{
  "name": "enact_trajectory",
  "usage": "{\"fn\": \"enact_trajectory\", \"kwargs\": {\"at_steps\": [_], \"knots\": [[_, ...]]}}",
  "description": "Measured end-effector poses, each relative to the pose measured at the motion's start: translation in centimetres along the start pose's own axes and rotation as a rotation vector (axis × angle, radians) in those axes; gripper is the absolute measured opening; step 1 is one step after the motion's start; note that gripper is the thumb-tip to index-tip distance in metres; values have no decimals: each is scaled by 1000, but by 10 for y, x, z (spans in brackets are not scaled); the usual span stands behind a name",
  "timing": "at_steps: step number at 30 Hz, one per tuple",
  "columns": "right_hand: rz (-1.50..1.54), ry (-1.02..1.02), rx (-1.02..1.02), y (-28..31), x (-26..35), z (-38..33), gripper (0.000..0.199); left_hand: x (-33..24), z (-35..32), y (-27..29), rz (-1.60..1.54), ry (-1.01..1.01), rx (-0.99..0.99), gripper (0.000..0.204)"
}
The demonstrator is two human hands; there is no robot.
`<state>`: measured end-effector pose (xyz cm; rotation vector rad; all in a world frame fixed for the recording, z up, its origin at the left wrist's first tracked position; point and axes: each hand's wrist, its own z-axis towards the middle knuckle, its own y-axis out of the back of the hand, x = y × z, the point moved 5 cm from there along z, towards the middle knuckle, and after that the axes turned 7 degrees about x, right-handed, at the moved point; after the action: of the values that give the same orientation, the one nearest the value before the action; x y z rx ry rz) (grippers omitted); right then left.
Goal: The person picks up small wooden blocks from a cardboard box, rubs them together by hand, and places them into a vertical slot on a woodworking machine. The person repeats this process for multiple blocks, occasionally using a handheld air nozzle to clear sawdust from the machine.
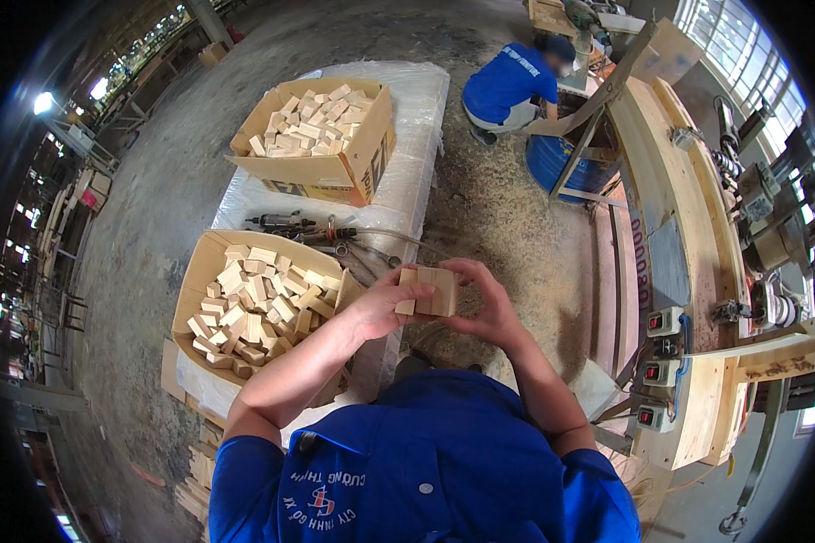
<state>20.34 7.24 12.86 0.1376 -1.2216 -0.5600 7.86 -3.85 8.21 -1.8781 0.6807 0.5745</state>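
Observation:
Several small pale wooden blocks (436, 291) are gathered between my two hands, in front of my chest. My left hand (388, 303) grips them from the left, its thumb lying across the front. From the other side my right hand (487, 303) closes around the same blocks, its fingers at the top edge and its thumb below. Just left of my left forearm stands an open cardboard box (188, 271) heaped with similar wooden blocks (254, 303). A second open cardboard box (371, 136), also full of blocks, sits farther off.
Both boxes rest on a plastic-wrapped stack (417, 109). Between them lie an air tool (281, 220), a hose and wrenches. At right runs a wooden machine bench (697, 271) with switch boxes (661, 373). A person in blue (512, 86) crouches beside a blue drum (552, 163). Sawdust covers the floor.

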Motion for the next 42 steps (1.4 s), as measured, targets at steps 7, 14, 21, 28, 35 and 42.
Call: {"fn": "enact_trajectory", "kwargs": {"at_steps": [7, 14, 21, 28, 35, 42], "knots": [[-38, 75, 5, -8, -3, 8, 73, -1, 0, -3, 49, -8, 3, 29], [-54, 40, -87, 5, 0, 10, 75, -8, 0, 0, -254, 9, 114, 37], [47, 70, -182, 13, 10, 2, 75, -16, 4, -4, -279, -89, 285, 41], [-173, 113, 7, 5, 25, 18, 80, -6, 0, -9, -20, -82, 132, 41], [-26, 141, 96, -3, 17, 18, 82, 3, -4, -10, -53, 16, 201, 46], [-271, 120, 107, -16, 29, 33, 86, -8, -19, 1, -51, -42, 153, 42]]}}
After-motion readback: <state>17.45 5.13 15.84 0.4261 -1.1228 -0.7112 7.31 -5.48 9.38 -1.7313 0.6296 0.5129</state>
